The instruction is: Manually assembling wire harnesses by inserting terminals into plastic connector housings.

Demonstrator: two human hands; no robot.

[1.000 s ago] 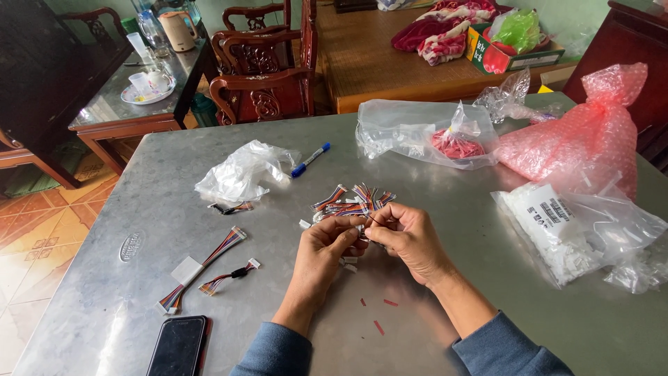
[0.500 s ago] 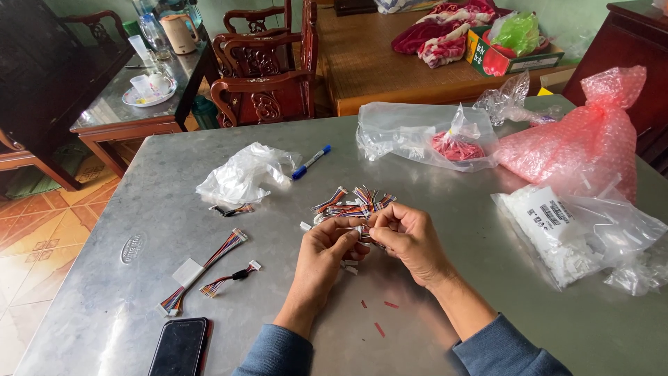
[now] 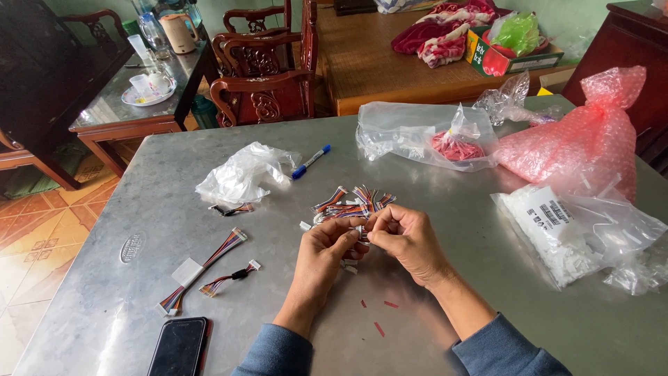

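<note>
Small wire connector (image 3: 360, 232) is pinched between both hands over the middle of the steel table (image 3: 487, 313), just near of the loose pile of multicoloured wire harnesses (image 3: 351, 202). Left hand (image 3: 327, 254) and right hand (image 3: 407, 233) meet at the fingertips, both clamped on it; the piece is mostly hidden. Left: two longer ribbon leads (image 3: 202, 268), phone (image 3: 179, 346) at the near edge. Far left: crumpled clear bag (image 3: 240, 177), blue marker (image 3: 310, 161). Right: bag of white parts (image 3: 557, 233), pink bubble wrap (image 3: 584, 139).
</note>
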